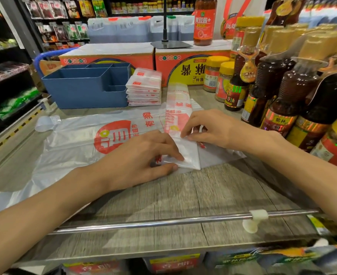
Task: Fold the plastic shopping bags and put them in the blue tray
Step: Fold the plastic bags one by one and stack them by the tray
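Left hand (144, 155) flat on folded bag strip (178, 120) | right hand (207, 128) pinching | strip runs away

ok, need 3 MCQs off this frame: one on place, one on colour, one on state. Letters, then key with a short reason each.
1. Where does the stack of folded bags sit?
A. inside the tray
B. beside the blue tray, on the shelf
C. on the cardboard boxes

2. What colour is the print on the bag being folded?
A. green
B. black
C. red

3. What is the left hand doing?
A. pressing the bag's fold flat
B. hanging idle
C. lifting a bottle

Key: B, the stack stands right of the tray, outside it; C, red characters and logo show; A, fingers lie flat on the fold while the right hand pinches it.
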